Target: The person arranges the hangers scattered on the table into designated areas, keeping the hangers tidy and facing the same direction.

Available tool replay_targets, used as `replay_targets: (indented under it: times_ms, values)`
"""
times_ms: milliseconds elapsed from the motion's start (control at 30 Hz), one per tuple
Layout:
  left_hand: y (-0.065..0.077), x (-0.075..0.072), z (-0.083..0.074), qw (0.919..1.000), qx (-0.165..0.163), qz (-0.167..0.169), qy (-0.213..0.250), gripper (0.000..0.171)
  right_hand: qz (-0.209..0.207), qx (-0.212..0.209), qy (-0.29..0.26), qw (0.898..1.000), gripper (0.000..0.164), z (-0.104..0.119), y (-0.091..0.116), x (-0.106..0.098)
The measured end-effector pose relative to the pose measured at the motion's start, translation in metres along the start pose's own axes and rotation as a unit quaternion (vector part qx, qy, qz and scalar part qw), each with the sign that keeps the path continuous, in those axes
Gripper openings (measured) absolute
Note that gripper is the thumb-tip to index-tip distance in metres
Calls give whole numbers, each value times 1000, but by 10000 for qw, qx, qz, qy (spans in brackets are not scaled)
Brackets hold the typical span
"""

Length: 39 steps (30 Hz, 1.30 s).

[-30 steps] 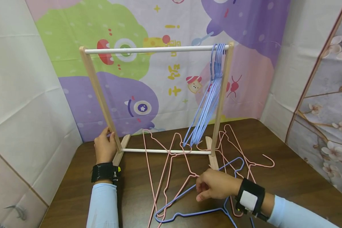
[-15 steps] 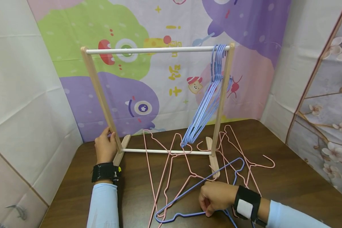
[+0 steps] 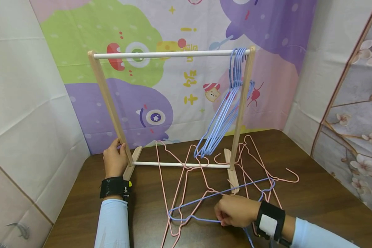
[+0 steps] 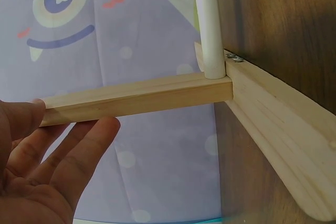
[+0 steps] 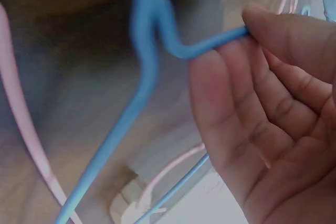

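Observation:
My left hand (image 3: 114, 160) holds the left upright (image 3: 106, 96) of a wooden rack low down, thumb on one side and fingers on the other, as the left wrist view shows. In front of the rack, my right hand (image 3: 238, 210) pinches a blue clothes hanger (image 5: 100, 153) between thumb and fingers, near its hook neck. That hanger lies slanted above the pink ones in the head view, its hook end partly hidden by my hand. Several blue hangers (image 3: 223, 120) hang bunched at the right end of the rack's white top rail (image 3: 161, 54).
Several pink hangers lie overlapping on the brown table (image 3: 80, 206); one pink hook (image 3: 292, 181) points right. A white lower rail (image 3: 161, 164) joins the rack's feet, including the right foot (image 3: 232, 179). A printed cloth (image 3: 136, 103) hangs behind.
My right hand has come down onto the blue hanger, pinched it and tilted it, its near edge raised. The hung blue hangers have swung. My left hand has stayed on the upright.

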<state>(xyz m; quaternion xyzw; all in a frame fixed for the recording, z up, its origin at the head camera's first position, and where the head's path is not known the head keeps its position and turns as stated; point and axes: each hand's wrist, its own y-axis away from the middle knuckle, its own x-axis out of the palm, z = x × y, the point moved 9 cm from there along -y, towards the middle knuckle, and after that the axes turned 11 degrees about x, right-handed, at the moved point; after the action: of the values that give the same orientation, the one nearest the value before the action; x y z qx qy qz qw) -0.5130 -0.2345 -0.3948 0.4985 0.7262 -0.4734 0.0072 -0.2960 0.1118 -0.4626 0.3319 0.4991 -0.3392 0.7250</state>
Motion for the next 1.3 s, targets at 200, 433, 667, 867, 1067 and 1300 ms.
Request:
replay_targets:
  times_ms: [200,433,667,867,1067,1300]
  values:
    - [0,0,-1,10000,23,16,8,31,-360,-107,-44,9993,23,6,-6,-18]
    - [1,0,-1,10000,-27,32,46,31,-601,-45,149,9981,25,24,-20,-32]
    - [1,1,0,10000,-27,35,69,34,-670,-243,507,9962,25,49,-35,-27]
    - [0,1,1,10000,-31,37,25,33,-712,-364,946,9923,24,66,-47,-16]
    - [-1,-1,-1,10000,25,0,22,33,-652,-152,1100,9917,28,71,-57,-5]
    - [0,0,-1,10000,-48,42,15,33,-595,-192,1150,9914,28,70,-58,4]
